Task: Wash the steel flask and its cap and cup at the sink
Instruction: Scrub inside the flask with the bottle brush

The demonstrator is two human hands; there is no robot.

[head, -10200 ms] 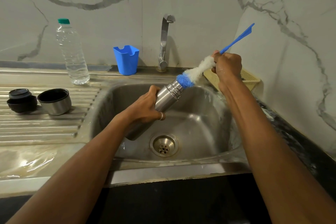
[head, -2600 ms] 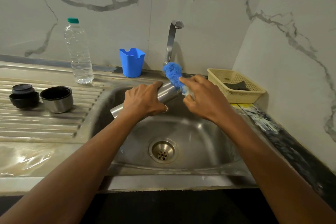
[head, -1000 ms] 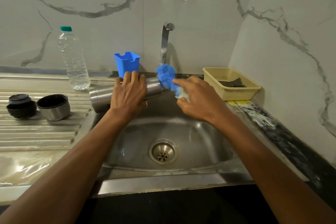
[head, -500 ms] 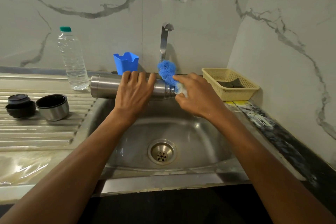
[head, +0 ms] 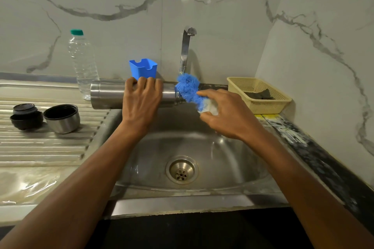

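Note:
My left hand (head: pixel 141 105) grips the steel flask (head: pixel 107 96) round its middle and holds it level over the back of the sink (head: pixel 232 159), mouth to the right. My right hand (head: pixel 226 115) holds the bottle brush; its blue and white bristle head (head: pixel 189 89) is pressed against the flask's mouth, under the tap (head: pixel 186 46). The brush handle is hidden by my hand. The steel cup (head: pixel 61 118) stands mouth up on the drainboard at the left, and the black cap (head: pixel 26 115) sits just left of it.
A clear water bottle (head: pixel 83 62) and a blue plastic holder (head: pixel 143 67) stand at the back by the wall. A yellow basket (head: pixel 261 105) with a dark scrub pad sits right of the sink. The ribbed drainboard (head: pixel 40 147) lies to the left, and the drain (head: pixel 181 170) is in the basin.
My left hand has raised the flask from a slant to level and turned its base further left. The brush head has stayed at the flask's mouth. Cup and cap have not moved.

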